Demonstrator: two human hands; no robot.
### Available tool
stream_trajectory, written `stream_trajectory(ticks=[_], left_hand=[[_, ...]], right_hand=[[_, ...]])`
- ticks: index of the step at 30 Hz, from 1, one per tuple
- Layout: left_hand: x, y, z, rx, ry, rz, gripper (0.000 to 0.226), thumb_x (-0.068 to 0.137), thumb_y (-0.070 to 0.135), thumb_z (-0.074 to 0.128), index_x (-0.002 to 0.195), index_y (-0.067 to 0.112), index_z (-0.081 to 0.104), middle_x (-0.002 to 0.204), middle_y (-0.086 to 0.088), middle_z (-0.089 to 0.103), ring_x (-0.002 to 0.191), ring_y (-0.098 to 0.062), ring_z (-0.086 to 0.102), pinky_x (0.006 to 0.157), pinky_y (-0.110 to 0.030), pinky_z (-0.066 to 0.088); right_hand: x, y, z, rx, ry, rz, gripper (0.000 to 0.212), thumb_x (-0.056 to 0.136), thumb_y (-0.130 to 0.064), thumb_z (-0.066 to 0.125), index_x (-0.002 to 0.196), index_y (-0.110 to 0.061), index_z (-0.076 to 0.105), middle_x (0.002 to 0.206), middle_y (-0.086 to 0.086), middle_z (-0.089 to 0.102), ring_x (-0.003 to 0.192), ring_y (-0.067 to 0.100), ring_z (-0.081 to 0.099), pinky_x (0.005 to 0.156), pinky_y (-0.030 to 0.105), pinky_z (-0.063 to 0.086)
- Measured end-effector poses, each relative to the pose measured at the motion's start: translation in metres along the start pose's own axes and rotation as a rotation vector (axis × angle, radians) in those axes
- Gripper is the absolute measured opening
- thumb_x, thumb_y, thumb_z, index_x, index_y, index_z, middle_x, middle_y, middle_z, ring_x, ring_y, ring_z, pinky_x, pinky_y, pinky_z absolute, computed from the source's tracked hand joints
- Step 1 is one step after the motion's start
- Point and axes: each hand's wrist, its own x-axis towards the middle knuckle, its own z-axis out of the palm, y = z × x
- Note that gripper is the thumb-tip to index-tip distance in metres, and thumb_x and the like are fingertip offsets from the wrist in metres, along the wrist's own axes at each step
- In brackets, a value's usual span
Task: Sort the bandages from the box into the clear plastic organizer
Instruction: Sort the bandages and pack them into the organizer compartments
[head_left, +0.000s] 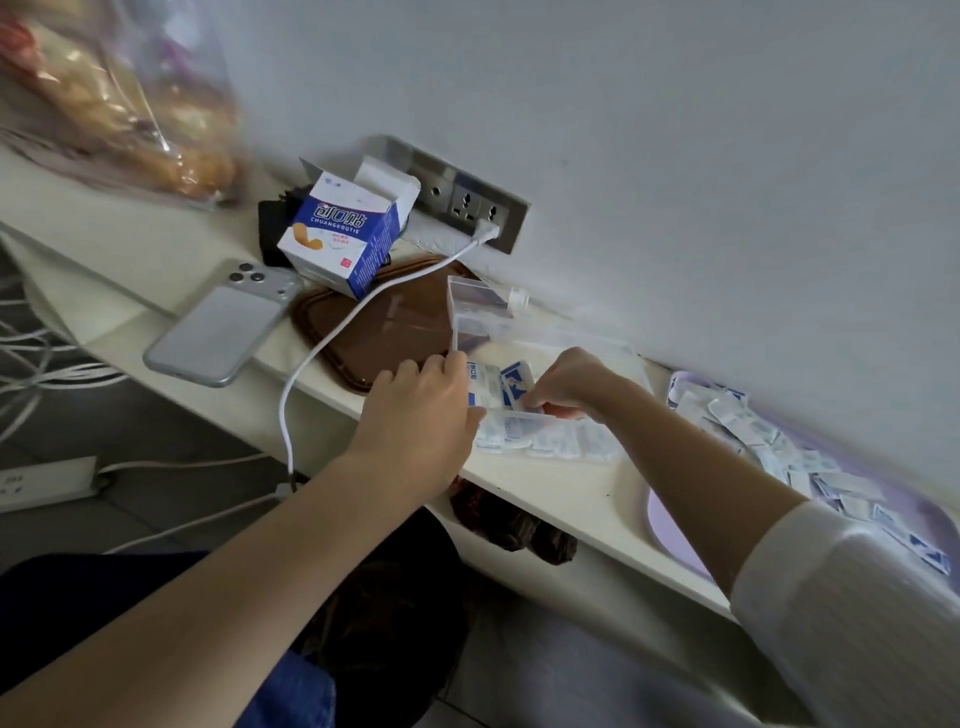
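Note:
The clear plastic organizer (550, 439) lies on the white shelf with its lid (470, 306) standing up at the back. Wrapped bandages fill its front compartments. My left hand (423, 402) rests on the organizer's left end and grips its edge. My right hand (563, 384) reaches into a back compartment, fingers pinched on a small stack of blue-and-white bandages (511, 387). The blue-and-white bandage box (343, 236) stands with its flaps up at the back left. A heap of loose bandages (769, 439) lies on a lilac tray (670, 525) to the right.
A brown tray (363, 332) sits under the organizer's lid and the box. A phone (223, 327) lies face down at the left, with a white charging cable (322, 343) running to the wall socket (470, 205). A plastic bag (119, 98) is far left. A power strip (47, 483) lies on the floor.

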Motion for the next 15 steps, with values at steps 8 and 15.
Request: stream_trajectory(ticks=[8,15], left_hand=[[0.005,0.0008,-0.0015,-0.069,-0.009,-0.012,0.047,0.097,0.043,0.038,0.135,0.015,0.032,0.128,-0.004,0.047,0.114,-0.02,0.046,0.091,-0.031,0.037],[0.0013,0.0038,0.0012,-0.09,-0.002,-0.026,0.046,0.098,0.042,0.038,0.134,0.014,0.03,0.128,-0.004,0.048,0.115,-0.02,0.047,0.091,-0.032,0.038]], right_hand=[[0.0073,-0.0103,0.0095,-0.146,0.005,-0.044,0.013,0.089,-0.014,0.057,0.097,-0.004,0.057,0.105,0.011,0.068,0.08,0.018,0.067,0.075,0.024,0.054],[0.0091,-0.0059,0.0087,-0.245,0.036,-0.046,0.022,0.084,-0.016,0.063,0.102,-0.003,0.067,0.088,0.006,0.071,0.057,0.011,0.061,0.055,0.02,0.051]])
